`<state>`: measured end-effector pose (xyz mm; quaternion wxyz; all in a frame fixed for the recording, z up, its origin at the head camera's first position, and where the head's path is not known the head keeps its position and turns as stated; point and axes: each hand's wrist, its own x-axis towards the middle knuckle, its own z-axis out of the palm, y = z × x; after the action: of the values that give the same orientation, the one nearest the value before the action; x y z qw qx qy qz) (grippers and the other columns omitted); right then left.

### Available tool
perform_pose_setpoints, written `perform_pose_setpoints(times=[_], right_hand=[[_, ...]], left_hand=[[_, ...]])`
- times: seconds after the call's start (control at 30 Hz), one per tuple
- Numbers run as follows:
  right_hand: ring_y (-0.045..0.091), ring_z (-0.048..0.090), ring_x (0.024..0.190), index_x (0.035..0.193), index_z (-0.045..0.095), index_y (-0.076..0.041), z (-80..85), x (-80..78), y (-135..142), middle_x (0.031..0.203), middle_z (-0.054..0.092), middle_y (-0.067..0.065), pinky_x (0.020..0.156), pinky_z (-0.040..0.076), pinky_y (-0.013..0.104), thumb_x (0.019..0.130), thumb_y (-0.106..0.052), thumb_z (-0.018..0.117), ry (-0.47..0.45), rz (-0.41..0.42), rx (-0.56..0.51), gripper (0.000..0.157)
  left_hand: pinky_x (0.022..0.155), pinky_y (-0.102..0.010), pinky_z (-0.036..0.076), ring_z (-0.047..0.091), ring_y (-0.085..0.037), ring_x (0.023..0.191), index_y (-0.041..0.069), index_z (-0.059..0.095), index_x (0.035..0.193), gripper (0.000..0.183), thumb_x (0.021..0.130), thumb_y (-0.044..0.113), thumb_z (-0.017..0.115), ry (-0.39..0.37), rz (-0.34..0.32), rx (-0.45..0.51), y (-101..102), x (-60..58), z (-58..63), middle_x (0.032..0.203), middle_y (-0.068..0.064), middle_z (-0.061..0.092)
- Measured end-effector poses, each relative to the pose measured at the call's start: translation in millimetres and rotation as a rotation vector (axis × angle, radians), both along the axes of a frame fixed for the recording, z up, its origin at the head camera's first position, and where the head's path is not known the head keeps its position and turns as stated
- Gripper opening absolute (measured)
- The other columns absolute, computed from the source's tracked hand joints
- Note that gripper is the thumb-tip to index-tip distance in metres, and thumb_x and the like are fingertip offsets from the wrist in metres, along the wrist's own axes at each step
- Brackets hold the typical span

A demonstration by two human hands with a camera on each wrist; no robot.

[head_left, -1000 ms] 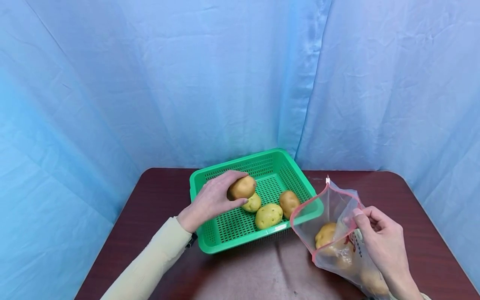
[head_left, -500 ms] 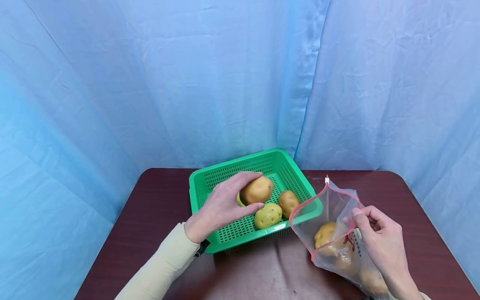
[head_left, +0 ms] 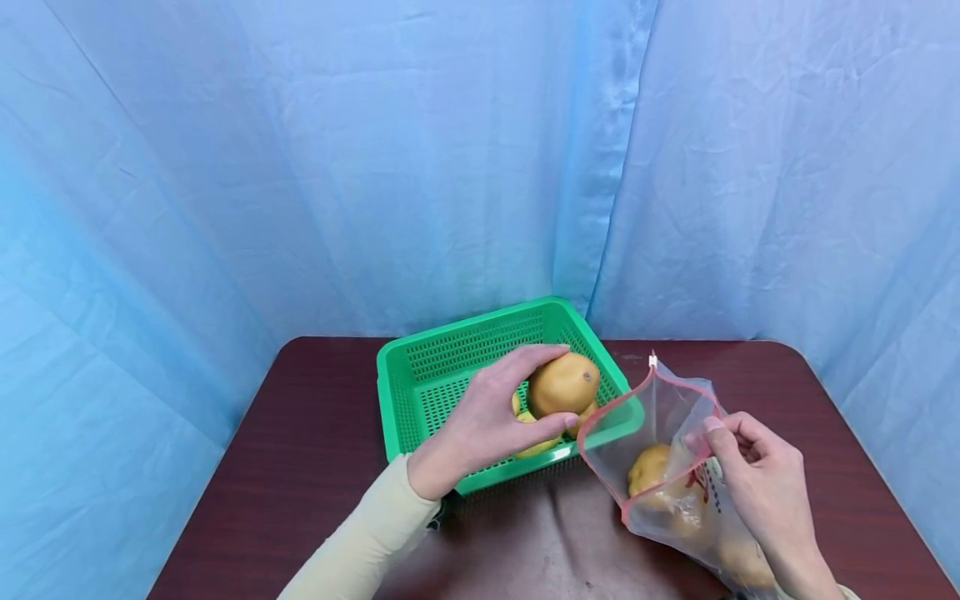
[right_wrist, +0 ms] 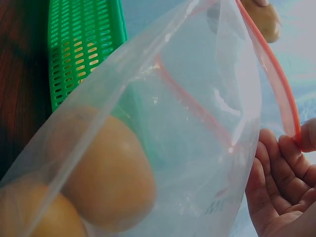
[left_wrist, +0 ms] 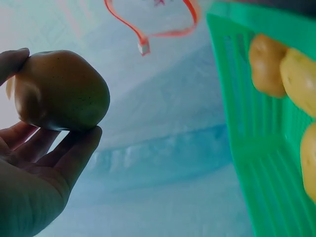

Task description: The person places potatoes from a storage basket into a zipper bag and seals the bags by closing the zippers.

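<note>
My left hand [head_left: 498, 414] grips a brown potato [head_left: 564, 385] between thumb and fingers, over the right part of a green basket [head_left: 480, 329]. In the left wrist view this potato [left_wrist: 64, 91] is held up, apart from the basket. My right hand [head_left: 765, 483] pinches the red zip rim of a clear plastic bag [head_left: 626, 412], whose mouth stands wide. Inside the bag lie several potatoes [right_wrist: 106, 173], well seen in the right wrist view. A white slider [head_left: 653, 361] sits at the rim's far corner.
Yellow and brown potatoes [left_wrist: 266, 64] lie in the basket, partly hidden by my left hand in the head view. The bag's mouth overlaps the basket's right corner there. A dark red table [head_left: 300, 433] carries everything, with blue curtains [head_left: 450, 167] behind.
My left hand has moved right with the brown potato, from the middle of the basket toward the bag. My right hand and the bag stay nearly still.
</note>
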<state>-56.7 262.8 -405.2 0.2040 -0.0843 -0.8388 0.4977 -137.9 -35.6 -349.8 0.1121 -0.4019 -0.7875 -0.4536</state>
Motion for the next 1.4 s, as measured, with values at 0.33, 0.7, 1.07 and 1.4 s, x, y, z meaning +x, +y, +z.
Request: perform_pose_setpoints(times=[0.33,0.7,1.07,1.4], right_hand=[[0.008,0.060,0.063,0.081,0.068,-0.005,-2.0,-1.1,0.1,0.076,0.074,-0.011,0.054,0.040,0.023,0.104,-0.017,0.065,-0.005,-0.016,0.005,0.026],[0.007,0.057,0.062,0.084,0.069,-0.004,1.4,0.3,-5.6,0.075,0.073,-0.005,0.053,0.041,0.023,0.105,-0.022,0.064,-0.006,-0.004,-0.007,0.028],[0.011,0.048,0.058,0.087,0.073,-0.007,4.7,0.5,-11.0,0.076,0.073,-0.002,0.051,0.037,0.028,0.105,-0.025,0.065,-0.014,0.006,-0.004,0.027],[0.009,0.061,0.062,0.084,0.071,-0.003,3.5,-0.6,-6.5,0.079,0.075,-0.008,0.053,0.042,0.023,0.104,-0.016,0.065,0.039,-0.002,-0.034,0.024]], left_hand=[[0.093,-0.024,0.055,0.063,-0.007,0.113,0.009,0.059,0.141,0.062,0.086,0.018,0.086,-0.153,-0.066,0.157,35.4,11.0,-3.8,0.131,-0.003,0.065],[0.093,-0.021,0.053,0.061,-0.001,0.111,0.020,0.059,0.145,0.063,0.088,0.027,0.083,-0.464,-0.015,0.192,69.5,17.9,-28.2,0.134,0.008,0.062],[0.082,-0.018,0.052,0.063,0.000,0.102,0.017,0.057,0.146,0.071,0.087,0.047,0.082,-0.507,0.136,-0.036,91.4,14.5,-52.3,0.127,0.008,0.066],[0.114,-0.031,0.040,0.038,-0.010,0.147,0.019,0.036,0.162,0.077,0.098,0.049,0.068,-0.354,0.039,-0.141,95.0,20.2,-55.4,0.163,0.002,0.039]])
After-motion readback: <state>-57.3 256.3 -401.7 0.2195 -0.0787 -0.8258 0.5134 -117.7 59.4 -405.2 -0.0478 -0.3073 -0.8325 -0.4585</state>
